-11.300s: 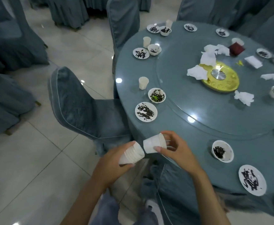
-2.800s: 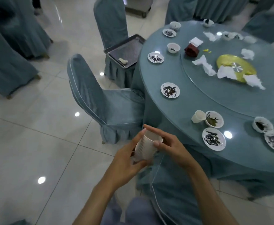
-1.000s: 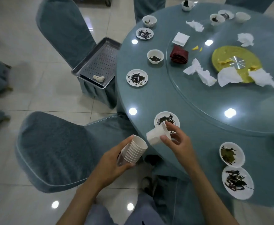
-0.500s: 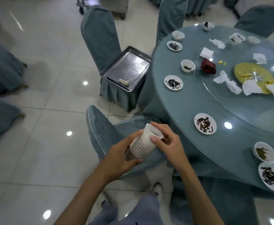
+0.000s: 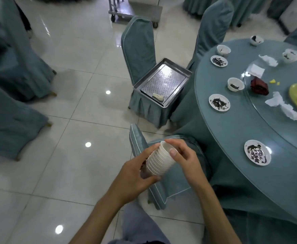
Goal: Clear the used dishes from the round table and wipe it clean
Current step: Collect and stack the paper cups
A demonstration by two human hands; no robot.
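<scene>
Stack of cups [image 5: 159, 160] gripped in left hand [image 5: 135, 175], right hand [image 5: 186, 159] apparently pinching its rim

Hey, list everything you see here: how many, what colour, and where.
round table: one, teal, right side
plates: three, white with dark scraps, table's outer ring
bowls: at least four, white, on the table
napkins: several, white, crumpled on the turntable
folded item: one, dark red, on the turntable
tray: one, silver, on a chair seat
chairs: several, teal covers, around the table
stack of cups: one, white, in both hands
left hand: grips the stack's base
right hand: pinches the top cup
</scene>
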